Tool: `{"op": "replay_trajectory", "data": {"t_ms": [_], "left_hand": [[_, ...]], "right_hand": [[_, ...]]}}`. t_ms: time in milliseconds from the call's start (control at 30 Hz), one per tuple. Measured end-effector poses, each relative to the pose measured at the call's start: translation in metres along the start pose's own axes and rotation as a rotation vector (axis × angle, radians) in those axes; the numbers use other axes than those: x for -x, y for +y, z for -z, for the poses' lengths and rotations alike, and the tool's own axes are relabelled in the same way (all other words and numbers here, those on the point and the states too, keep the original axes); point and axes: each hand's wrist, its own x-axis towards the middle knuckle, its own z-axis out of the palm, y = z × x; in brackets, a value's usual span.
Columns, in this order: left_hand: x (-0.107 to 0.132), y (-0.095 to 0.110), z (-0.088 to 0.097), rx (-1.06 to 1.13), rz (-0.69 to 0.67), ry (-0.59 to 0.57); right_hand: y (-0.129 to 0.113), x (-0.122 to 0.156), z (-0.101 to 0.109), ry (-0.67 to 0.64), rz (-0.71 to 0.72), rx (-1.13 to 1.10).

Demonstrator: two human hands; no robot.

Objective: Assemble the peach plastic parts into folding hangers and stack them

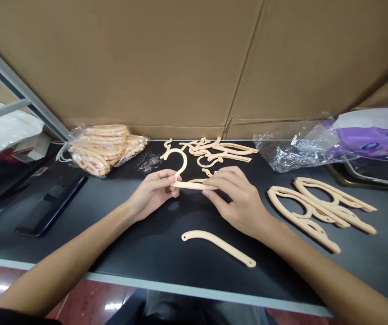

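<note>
Between my two hands, above the black tabletop, is a cream plastic folding hanger [191,185] with its curved hook [181,158] pointing up. My left hand [158,188] pinches it where the hook meets the arm. The fingers of my right hand [236,196] close on the arm's other end and hide its tip. Nearer to me on the table lies one loose hanger arm [218,247], curved at its left end with small holes at both ends. Behind my hands, loose hanger parts [229,149] lie in a pile, hooks among them.
Folded hangers [316,205] lie at the right. A clear bag of hanger parts [102,146] sits at the back left, near a dark phone-like slab [53,203]. Crumpled clear plastic [288,149] and a purple package [366,137] are at the back right, before a cardboard wall [163,63].
</note>
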Motion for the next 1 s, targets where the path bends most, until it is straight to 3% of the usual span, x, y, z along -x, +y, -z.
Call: {"op": "replay_trajectory", "data": {"t_ms": [200, 700, 1000], "left_hand": [[-0.0012, -0.0011, 0.0016, -0.026, -0.006, -0.003], [0.0, -0.0028, 0.0014, -0.054, -0.016, 0.007], [-0.0002, -0.0042, 0.0003, -0.192, -0.103, 0.044]], "right_hand": [[0.0022, 0.0, 0.0002, 0.011, -0.024, -0.01], [0.0034, 0.0041, -0.0005, -0.113, -0.135, 0.035], [0.0021, 0.0021, 0.0014, -0.156, -0.124, 0.056]]}}
